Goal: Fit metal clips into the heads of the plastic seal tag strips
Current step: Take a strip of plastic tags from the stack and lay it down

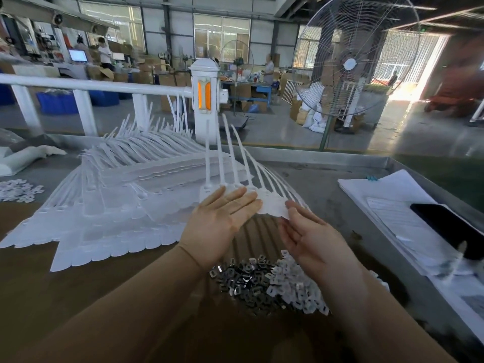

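Observation:
A white comb of seal tag strips (272, 205) is lifted off the table between my hands, its thin tails fanning up and away. My left hand (222, 221) lies flat with straight fingers against the comb's left side. My right hand (306, 237) pinches the comb's lower right edge between thumb and fingertips. Below my hands a heap of dark metal clips (243, 281) lies on the brown board, with a heap of small white plastic pieces (296, 286) right beside it. A big stack of more strip combs (117, 205) spreads over the table's left half.
Papers (387, 205) and a black phone (453, 229) lie at the table's right edge. More small white pieces (18, 189) sit at far left. A white railing (86, 87) and a standing fan (351, 64) stand beyond the table's metal rim (314, 155).

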Action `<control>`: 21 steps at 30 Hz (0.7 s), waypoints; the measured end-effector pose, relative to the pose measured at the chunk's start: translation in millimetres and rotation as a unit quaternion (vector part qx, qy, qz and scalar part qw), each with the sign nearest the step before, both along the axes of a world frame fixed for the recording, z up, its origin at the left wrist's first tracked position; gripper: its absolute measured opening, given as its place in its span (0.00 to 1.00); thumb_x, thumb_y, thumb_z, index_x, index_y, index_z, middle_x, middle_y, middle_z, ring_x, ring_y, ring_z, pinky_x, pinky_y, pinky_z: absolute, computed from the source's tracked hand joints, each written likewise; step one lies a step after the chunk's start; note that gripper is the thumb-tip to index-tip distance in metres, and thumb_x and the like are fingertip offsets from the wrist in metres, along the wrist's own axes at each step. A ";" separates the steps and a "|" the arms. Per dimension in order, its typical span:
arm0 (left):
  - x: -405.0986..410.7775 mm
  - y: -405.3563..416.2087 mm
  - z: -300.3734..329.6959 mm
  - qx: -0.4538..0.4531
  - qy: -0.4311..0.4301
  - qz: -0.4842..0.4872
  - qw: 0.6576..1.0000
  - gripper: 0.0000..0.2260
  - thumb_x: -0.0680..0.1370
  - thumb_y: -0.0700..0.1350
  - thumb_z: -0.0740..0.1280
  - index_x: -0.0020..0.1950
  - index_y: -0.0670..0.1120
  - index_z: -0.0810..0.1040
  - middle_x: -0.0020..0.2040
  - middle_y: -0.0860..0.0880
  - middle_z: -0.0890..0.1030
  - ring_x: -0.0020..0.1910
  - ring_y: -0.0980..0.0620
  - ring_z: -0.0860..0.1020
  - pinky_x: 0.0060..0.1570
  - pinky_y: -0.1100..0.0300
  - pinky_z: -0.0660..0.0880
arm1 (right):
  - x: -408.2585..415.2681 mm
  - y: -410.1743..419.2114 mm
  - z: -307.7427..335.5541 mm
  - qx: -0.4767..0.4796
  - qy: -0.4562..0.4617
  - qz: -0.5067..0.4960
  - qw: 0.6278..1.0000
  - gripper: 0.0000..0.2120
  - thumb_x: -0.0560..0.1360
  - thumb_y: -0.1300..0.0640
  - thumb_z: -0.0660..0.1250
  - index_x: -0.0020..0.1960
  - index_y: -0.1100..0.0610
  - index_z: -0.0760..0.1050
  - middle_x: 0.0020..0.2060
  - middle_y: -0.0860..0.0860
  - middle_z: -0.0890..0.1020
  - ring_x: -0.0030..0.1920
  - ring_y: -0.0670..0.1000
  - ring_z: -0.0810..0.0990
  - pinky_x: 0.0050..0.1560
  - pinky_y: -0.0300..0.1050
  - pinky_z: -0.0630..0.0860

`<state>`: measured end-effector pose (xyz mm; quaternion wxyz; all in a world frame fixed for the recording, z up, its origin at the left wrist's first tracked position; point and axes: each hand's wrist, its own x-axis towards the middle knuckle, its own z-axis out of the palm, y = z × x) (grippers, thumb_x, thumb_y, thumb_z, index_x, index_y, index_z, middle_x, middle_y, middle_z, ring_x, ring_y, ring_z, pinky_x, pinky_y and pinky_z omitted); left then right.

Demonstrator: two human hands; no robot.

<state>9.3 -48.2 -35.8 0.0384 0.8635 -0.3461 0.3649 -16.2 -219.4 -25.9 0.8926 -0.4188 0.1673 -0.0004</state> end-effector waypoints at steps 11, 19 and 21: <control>10.5 10.0 -25.7 -0.217 0.155 0.115 0.957 0.12 0.68 0.35 0.57 0.49 0.42 0.72 0.50 0.45 0.73 0.52 0.43 0.70 0.55 0.54 0.66 | 22.1 -16.9 -5.9 -0.097 0.014 -0.100 0.990 0.08 0.72 0.72 0.65 0.46 0.63 0.78 0.46 0.52 0.79 0.46 0.47 0.77 0.38 0.38 0.77; 27.2 29.3 -45.5 0.078 0.179 0.165 0.967 0.20 0.81 0.46 0.52 0.73 0.57 0.58 0.76 0.53 0.54 0.75 0.51 0.45 0.71 0.53 0.42 | 26.7 -23.2 -17.2 -0.136 0.067 -0.082 0.985 0.10 0.74 0.71 0.63 0.49 0.60 0.79 0.44 0.52 0.78 0.36 0.48 0.78 0.45 0.42 0.77; 27.3 32.9 -47.8 0.134 0.162 0.180 0.961 0.20 0.81 0.48 0.50 0.73 0.59 0.58 0.77 0.52 0.51 0.75 0.49 0.42 0.71 0.52 0.41 | 26.6 -22.6 -17.6 -0.132 0.070 -0.077 0.986 0.10 0.74 0.71 0.63 0.51 0.62 0.78 0.42 0.53 0.78 0.34 0.49 0.78 0.34 0.38 0.78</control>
